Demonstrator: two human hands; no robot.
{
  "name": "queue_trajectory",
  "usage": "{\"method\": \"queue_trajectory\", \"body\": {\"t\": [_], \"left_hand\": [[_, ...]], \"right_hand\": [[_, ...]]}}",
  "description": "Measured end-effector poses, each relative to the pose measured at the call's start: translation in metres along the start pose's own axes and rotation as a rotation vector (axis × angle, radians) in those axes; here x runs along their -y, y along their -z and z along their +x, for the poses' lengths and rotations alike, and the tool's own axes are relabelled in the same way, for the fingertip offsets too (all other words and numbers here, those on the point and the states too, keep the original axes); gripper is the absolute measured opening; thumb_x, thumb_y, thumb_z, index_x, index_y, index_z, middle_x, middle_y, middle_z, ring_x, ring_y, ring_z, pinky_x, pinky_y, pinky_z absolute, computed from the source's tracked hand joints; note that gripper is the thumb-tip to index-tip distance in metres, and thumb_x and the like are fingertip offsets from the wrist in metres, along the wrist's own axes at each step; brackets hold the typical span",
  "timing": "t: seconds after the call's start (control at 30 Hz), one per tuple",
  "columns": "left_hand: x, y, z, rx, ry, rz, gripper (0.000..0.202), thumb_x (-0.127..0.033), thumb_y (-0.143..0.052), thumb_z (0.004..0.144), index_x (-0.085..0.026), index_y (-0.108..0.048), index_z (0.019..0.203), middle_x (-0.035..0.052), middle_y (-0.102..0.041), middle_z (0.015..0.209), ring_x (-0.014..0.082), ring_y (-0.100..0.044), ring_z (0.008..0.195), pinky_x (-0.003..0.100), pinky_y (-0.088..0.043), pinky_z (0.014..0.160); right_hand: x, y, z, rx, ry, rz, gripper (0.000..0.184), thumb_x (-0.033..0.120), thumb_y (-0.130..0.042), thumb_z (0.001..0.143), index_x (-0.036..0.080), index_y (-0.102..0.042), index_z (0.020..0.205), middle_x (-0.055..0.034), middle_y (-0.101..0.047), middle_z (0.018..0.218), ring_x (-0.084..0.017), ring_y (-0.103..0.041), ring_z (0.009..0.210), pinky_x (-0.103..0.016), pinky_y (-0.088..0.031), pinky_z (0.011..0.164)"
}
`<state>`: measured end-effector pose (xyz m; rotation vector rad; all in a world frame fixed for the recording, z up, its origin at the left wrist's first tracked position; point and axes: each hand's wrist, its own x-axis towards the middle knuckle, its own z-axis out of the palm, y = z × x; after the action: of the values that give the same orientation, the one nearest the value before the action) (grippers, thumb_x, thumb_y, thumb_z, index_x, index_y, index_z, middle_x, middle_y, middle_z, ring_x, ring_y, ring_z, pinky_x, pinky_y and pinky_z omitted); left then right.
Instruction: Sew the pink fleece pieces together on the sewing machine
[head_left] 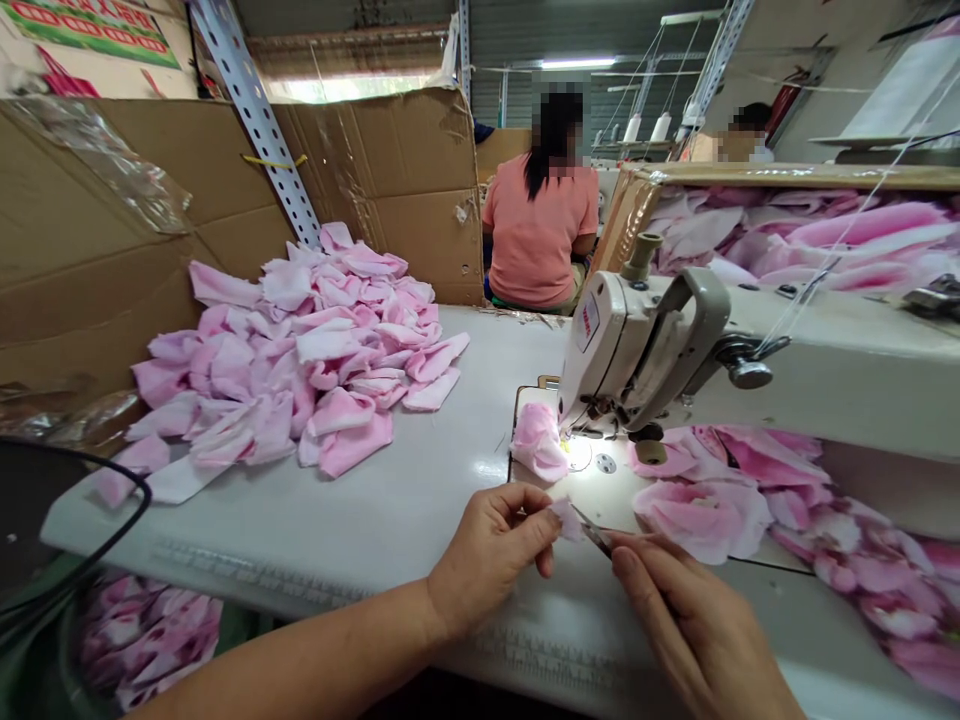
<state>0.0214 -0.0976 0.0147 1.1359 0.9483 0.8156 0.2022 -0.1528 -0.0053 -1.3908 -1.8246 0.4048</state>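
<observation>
My left hand (499, 540) pinches a small piece of pale pink fabric (568, 518) between thumb and fingers, just in front of the sewing machine. My right hand (690, 620) is closed on a pair of thread snips (592, 530); their pointed metal blades touch the edge of that fabric, and their handle is hidden by the fingers. Beyond my hands, a folded pink fabric piece (538, 442) lies beside the needle area of the white sewing machine (645, 350). A layered pink fabric flower (705, 515) rests on the table to the right of the machine's needle plate.
A heap of pink fabric pieces (300, 350) covers the table's left side against a cardboard wall (382, 190). More pink flowers (862, 560) lie under the machine arm. A box (626, 215) of pink fabric stands behind it. A person (541, 230) sits farther back.
</observation>
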Motion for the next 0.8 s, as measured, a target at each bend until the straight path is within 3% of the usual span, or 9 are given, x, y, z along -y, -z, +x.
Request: {"method": "queue_trajectory", "body": {"t": [0.13,0.5,0.63,0.73,0.8], "left_hand": [[0.001,-0.001,0.001,-0.012,0.001,-0.038,0.030,-0.041,-0.065,0.079,-0.012,-0.059,0.077,-0.0028,-0.051,0.057,0.0077,-0.045,0.051,0.020,-0.034,0.055],[0.001,-0.002,0.002,-0.033,-0.008,0.032,0.030,-0.042,-0.062,0.080,-0.012,-0.059,0.075,-0.0029,-0.051,0.055,0.0080,-0.045,0.050,0.020,-0.034,0.055],[-0.001,0.001,0.002,0.017,-0.026,0.110,0.027,-0.038,-0.057,0.085,-0.012,-0.059,0.079,-0.0022,-0.052,0.057,0.0088,-0.047,0.052,0.021,-0.038,0.056],[-0.008,0.013,0.010,0.042,-0.194,0.375,0.020,-0.033,-0.055,0.087,-0.014,-0.060,0.088,0.0013,-0.056,0.069,0.0118,-0.052,0.061,0.022,-0.042,0.058],[-0.015,0.024,0.022,0.056,-0.477,0.666,0.016,-0.027,-0.055,0.087,-0.016,-0.061,0.096,0.0066,-0.060,0.089,0.0157,-0.056,0.078,0.025,-0.046,0.069]], "right_hand": [[0.006,-0.003,-0.003,-0.025,0.013,-0.006,0.022,0.032,-0.046,0.093,0.023,-0.065,0.097,-0.0039,-0.069,0.087,-0.016,-0.067,0.077,-0.021,-0.052,0.065],[0.007,-0.015,-0.007,0.013,-0.135,0.070,0.022,0.038,-0.046,0.093,0.023,-0.062,0.089,-0.0032,-0.067,0.081,-0.015,-0.063,0.069,-0.022,-0.049,0.061],[0.007,-0.013,-0.004,0.038,-0.125,0.092,0.025,0.038,-0.045,0.092,0.022,-0.062,0.084,-0.0025,-0.066,0.076,-0.015,-0.063,0.065,-0.021,-0.049,0.058],[0.002,-0.010,-0.002,0.066,-0.193,0.099,0.027,0.043,-0.045,0.091,0.023,-0.062,0.084,-0.0013,-0.066,0.075,-0.015,-0.062,0.064,-0.021,-0.048,0.058],[-0.003,-0.008,0.000,0.104,-0.259,0.115,0.030,0.046,-0.044,0.091,0.023,-0.062,0.082,0.0000,-0.064,0.071,-0.015,-0.060,0.062,-0.021,-0.046,0.054]]}}
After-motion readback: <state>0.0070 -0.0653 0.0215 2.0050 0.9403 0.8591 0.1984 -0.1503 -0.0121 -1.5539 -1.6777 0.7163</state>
